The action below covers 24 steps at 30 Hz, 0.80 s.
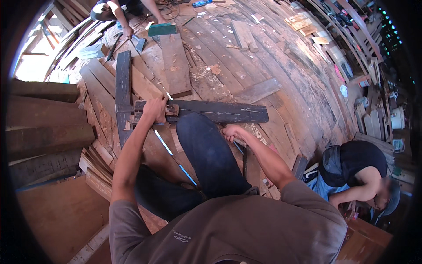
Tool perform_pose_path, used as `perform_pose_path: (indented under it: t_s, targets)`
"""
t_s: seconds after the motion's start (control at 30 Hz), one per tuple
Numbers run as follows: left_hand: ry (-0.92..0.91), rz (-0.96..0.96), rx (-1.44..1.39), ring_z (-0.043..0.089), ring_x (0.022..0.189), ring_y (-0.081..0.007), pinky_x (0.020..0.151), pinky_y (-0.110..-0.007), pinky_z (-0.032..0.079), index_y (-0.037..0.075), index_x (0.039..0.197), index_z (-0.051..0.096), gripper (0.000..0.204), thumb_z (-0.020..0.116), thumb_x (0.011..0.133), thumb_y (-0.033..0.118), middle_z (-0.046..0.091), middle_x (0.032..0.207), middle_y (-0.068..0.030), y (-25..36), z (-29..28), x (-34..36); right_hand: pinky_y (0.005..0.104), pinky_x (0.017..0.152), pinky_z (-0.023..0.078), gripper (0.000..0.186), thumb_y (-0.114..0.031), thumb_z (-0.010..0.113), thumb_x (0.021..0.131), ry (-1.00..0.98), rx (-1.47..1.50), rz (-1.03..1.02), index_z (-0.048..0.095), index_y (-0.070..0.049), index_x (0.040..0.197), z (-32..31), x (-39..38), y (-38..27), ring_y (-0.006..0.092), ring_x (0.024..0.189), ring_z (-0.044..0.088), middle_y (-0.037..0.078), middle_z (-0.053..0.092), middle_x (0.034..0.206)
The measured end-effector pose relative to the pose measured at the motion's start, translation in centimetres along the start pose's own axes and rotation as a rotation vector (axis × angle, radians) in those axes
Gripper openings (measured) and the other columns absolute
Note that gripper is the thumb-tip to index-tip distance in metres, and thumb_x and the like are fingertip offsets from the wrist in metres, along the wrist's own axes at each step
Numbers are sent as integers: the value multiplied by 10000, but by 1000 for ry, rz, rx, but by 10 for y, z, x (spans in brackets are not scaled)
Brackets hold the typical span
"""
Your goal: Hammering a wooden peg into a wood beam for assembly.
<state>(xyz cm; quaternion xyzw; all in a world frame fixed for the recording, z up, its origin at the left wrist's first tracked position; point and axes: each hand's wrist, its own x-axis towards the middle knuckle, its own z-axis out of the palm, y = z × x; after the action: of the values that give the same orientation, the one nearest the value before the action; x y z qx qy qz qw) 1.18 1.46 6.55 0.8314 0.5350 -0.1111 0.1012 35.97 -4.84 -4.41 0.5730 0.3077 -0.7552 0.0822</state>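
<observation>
A dark wooden plank (220,111) lies crosswise in front of my knee. Its left end meets a second dark plank (123,83), which runs away from me, and the two form a T. My left hand (155,109) is closed over the pale, notched wood near that joint. Beside my raised knee, just below the crosswise plank, my right hand (231,132) has its fingers curled. What it grips is mostly hidden; only a greyish piece shows under the palm.
Loose boards (175,61) and wood chips lie ahead on the plank floor. Thick timbers (48,112) are stacked at left. One person (125,17) works at far left with a green block (161,29); another person (354,169) bends over at right. White buckets (397,118) stand along the right side.
</observation>
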Motion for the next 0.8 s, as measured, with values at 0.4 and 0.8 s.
perform_pose_path:
  t_s: [0.4,0.8]
  targets:
    - [-27,-257,-264,609,1015,-344,814,-436,521,31,1242,488,857,816,504,316,530,1227,-155,37,78,-34,276,339,327,249,-142,436,936,127,-88,-63,601,0,1057,-31,-10,6,162,405,412,82,475,591]
    - [-98,-355,-351,608,1036,-339,808,-423,533,-58,1347,308,1074,833,538,415,315,1426,-209,50,171,-31,207,326,292,202,-263,486,949,294,-16,-23,538,-69,933,-2,-67,82,73,424,391,4,491,650]
